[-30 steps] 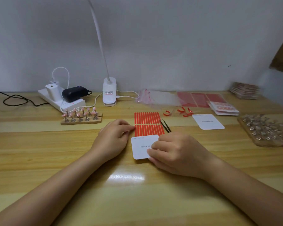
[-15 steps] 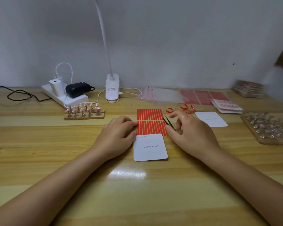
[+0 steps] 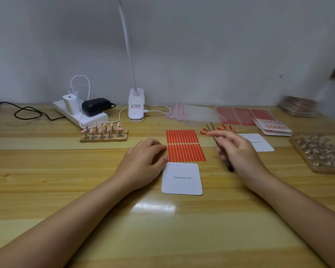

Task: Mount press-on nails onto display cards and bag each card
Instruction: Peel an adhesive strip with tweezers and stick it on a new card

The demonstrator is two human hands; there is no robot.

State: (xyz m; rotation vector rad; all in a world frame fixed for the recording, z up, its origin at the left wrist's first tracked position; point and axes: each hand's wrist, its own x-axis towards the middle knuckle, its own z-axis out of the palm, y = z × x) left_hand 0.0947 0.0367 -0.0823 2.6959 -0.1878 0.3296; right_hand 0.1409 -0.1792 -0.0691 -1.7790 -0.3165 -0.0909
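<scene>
A white display card (image 3: 182, 182) printed "Handmade Nail" lies flat in front of me. Just behind it sits a sheet of red adhesive strips (image 3: 184, 146). My left hand (image 3: 143, 163) rests on the table with loosely curled fingers, the fingertips touching the left edges of the sheet and the card. My right hand (image 3: 240, 153), blurred, is raised to the right of the sheet and grips dark tweezers (image 3: 211, 130), tips pointing away from me. Pink press-on nails stand on a wooden holder (image 3: 103, 132) at the back left.
A second white card (image 3: 259, 142) lies behind my right hand, with peeled red strips (image 3: 220, 128), clear bags (image 3: 191, 114) and red sheets (image 3: 244, 115) further back. A board of metal stands (image 3: 321, 153) is at right. A power strip (image 3: 81, 113) and lamp base (image 3: 136, 105) sit behind.
My right hand left the card, reached to the tweezers beside the red sheet and lifted them up and to the right. My left hand stayed at the sheet's left edge.
</scene>
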